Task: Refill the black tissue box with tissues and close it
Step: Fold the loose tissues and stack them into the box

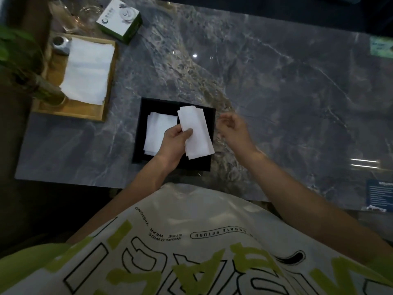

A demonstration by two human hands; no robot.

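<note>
The open black tissue box (140,133) lies on the marble table just in front of me. A stack of white tissues (158,128) rests in its left half. My left hand (174,141) grips a folded white tissue bundle (196,133) over the box's right half, thumb on top. My right hand (232,129) hovers just right of the box with its fingers loosely curled, holding nothing. No lid is visible.
A wooden tray (108,81) at the far left holds a white napkin stack (87,71) and a small metal jar (60,44). A green-and-white carton (120,19) and glassware (70,15) stand behind it. A potted plant (27,67) overhangs the left edge.
</note>
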